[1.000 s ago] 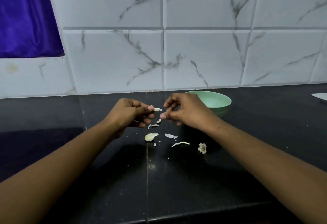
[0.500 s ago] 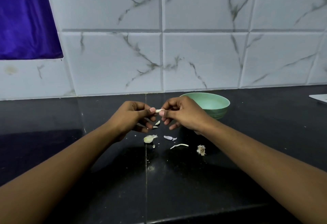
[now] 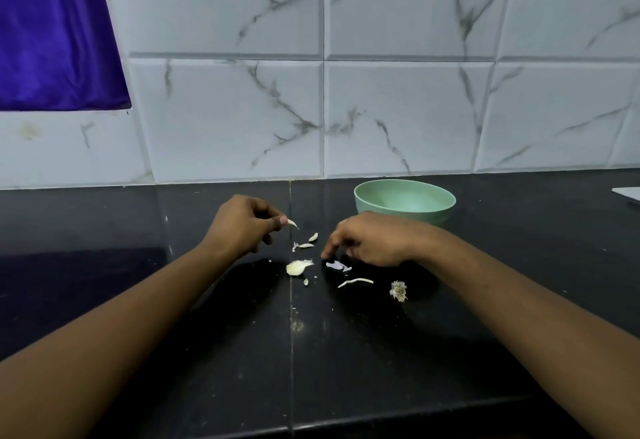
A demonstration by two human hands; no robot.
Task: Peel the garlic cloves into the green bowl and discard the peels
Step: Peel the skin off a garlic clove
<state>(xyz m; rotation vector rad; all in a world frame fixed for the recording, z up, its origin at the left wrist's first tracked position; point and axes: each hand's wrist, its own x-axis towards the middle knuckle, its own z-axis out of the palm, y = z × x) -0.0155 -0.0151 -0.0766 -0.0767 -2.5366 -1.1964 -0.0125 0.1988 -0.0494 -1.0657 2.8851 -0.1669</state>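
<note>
My left hand pinches a small pale sliver of garlic between thumb and forefinger, just above the black counter. My right hand hangs low over the counter, in front of the green bowl, its forefinger tip pointing down beside a thin peel. I see nothing held in it. A partly peeled garlic clove lies between my hands. The bowl's inside looks bare from here.
Small peel scraps lie on the counter near the left hand. A long white strip and a dry root stub lie nearer to me. A white object sits at the far right, purple cloth hangs top left.
My hands were together at the garlic sliver half a second ago. They have parted: the right hand dropped down to the counter, the left keeps the sliver.
</note>
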